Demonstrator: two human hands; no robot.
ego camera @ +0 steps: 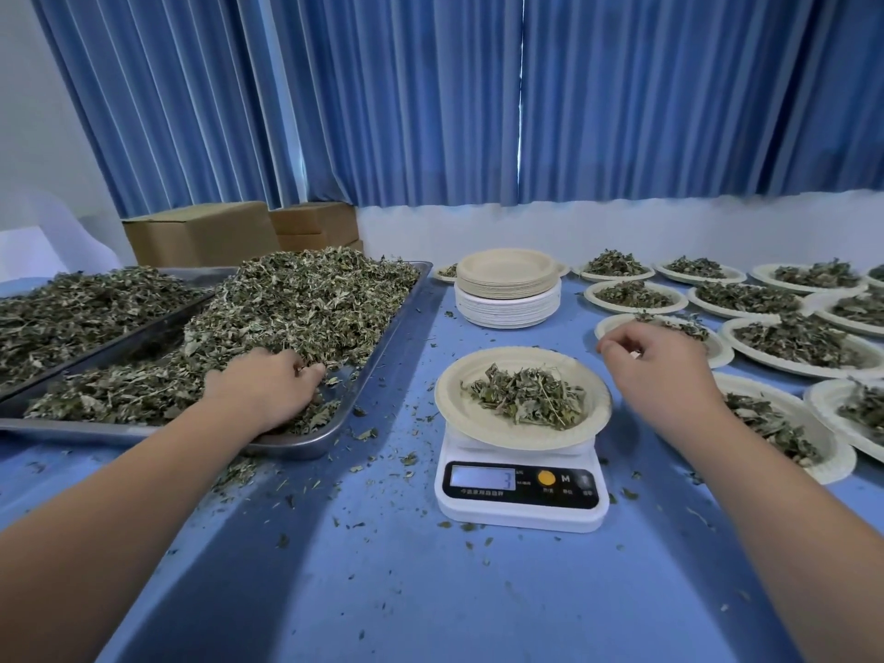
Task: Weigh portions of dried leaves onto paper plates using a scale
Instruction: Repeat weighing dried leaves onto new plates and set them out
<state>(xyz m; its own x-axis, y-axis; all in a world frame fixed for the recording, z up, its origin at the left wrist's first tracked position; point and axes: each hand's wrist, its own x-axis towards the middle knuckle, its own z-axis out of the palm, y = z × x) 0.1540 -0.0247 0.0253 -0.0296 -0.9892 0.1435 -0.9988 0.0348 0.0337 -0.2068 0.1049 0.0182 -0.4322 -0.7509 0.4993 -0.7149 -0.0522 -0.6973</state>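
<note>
Leaves point(306, 303) lie heaped in a steel tray point(378, 356), where the left hand point(268, 390) digs in, fingers curled round a clump. On the scale point(521, 500) sits a plate point(459, 409) with a small portion; its display reads 3. The right hand point(660, 366) hovers just right of it, fingers bent downward; whether they pinch anything cannot be told.

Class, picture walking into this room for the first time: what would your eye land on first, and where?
A big heap of dried leaves fills the metal tray at left, with the left hand dug into it. In the centre, a paper plate of leaves sits on a white scale. Rows of filled plates spread to the right.
</note>
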